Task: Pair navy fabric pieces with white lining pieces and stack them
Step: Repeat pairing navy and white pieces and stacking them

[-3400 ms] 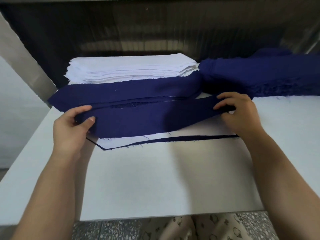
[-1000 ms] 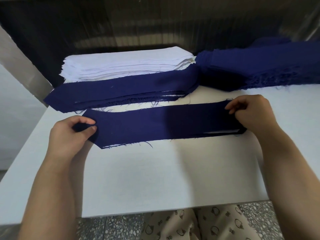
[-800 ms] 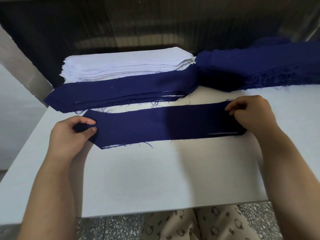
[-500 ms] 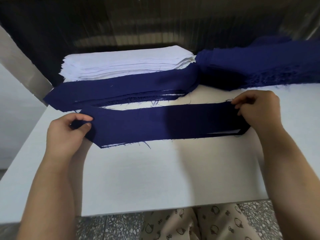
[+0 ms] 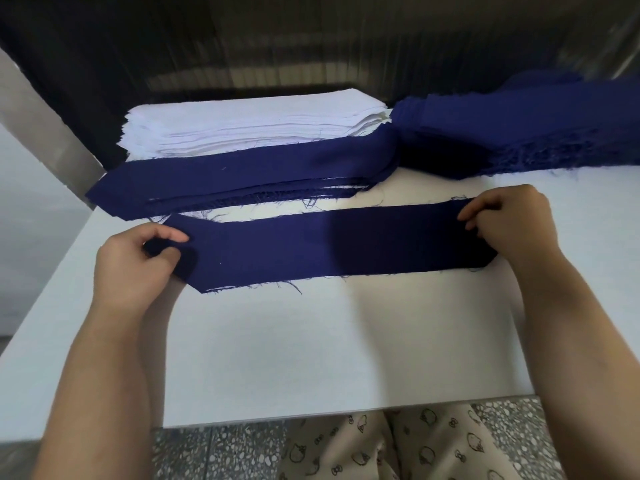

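A long navy fabric strip (image 5: 325, 245) lies across the white table (image 5: 311, 348), covering the white lining piece beneath it. My left hand (image 5: 133, 268) pinches its left pointed end between thumb and fingers. My right hand (image 5: 512, 225) grips its right end with curled fingers. Just behind lies a stack of paired navy pieces (image 5: 249, 178) with frayed edges. A tall pile of white lining pieces (image 5: 249, 124) stands behind that. A heap of navy pieces (image 5: 526, 129) fills the back right.
A grey metal post (image 5: 45, 133) slants at the back left. Dark panelling closes off the rear. The table's front edge (image 5: 346, 412) runs above a speckled floor and my patterned trousers (image 5: 398, 445).
The navy strip came down from the air onto the white lining and now covers it. Both hands have since shifted it slightly away from me, and the white sliver at the right end is gone.
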Available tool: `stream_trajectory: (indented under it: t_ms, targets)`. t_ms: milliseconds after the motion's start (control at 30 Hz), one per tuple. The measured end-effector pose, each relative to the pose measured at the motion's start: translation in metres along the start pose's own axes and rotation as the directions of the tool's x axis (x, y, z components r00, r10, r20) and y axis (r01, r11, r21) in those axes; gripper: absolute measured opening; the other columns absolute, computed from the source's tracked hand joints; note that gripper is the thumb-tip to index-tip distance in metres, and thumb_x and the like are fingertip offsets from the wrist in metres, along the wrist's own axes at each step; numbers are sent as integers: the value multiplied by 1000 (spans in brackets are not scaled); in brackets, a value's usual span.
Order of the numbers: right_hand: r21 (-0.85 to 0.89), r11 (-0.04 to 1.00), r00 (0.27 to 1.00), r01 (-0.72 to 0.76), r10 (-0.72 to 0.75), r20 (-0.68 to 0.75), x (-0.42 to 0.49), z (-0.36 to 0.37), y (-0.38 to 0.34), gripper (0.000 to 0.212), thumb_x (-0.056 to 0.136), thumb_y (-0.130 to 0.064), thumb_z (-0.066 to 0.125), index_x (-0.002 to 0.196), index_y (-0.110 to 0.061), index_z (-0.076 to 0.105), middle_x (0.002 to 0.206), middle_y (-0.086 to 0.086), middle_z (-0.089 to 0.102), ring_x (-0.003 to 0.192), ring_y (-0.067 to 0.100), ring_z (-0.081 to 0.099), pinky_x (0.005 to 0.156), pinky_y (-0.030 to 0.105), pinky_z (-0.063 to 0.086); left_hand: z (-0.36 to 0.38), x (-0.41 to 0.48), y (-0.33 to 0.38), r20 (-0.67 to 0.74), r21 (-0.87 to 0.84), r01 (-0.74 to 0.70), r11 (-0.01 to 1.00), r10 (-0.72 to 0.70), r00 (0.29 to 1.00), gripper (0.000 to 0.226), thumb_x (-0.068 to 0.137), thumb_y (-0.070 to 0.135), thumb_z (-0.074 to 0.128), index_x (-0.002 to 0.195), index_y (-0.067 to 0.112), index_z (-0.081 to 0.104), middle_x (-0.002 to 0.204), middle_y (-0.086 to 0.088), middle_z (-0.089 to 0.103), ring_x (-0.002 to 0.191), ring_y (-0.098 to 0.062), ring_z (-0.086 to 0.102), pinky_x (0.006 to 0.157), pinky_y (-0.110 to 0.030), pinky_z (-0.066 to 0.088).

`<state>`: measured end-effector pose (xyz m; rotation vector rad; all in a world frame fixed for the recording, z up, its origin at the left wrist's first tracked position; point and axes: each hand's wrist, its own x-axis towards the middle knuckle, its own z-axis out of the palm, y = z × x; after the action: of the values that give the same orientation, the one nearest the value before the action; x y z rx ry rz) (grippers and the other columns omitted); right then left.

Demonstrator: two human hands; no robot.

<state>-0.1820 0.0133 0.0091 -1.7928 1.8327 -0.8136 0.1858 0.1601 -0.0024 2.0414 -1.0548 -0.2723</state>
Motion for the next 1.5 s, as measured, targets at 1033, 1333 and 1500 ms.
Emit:
stream_trajectory:
  t_ms: [1033,1333,1500]
  targets:
    - [-411,899,989,-148,130,-71,5,13,4,58,86,-33,55,138,-19,34,134,18,41,123,40,31,98,49,26,16,-9,15,-87,171,-61,983,76,993,47,82,16,65,126,28,56,120,-3,58,105,-22,54,90,-32,41]
    - [-234,968,996,87,-93,-16,2,17,-2,48,84,-9,57,130,-14,43,118,18,58,109,40,48,88,42,35,30,-20,19,-196,-3,-339,941,332,923,62,73,-17,49,124,16,60,135,-11,23,95,28,36,74,-5,40]
    - [-136,970,978,203,-207,-11,-3,21,-10,45,83,-2,56,126,-16,51,113,13,62,99,32,54,75,30,35,34,-19,16,-113,39,-369,929,371,922,48,78,-15,49,112,12,68,121,0,43,99,8,41,80,0,33]
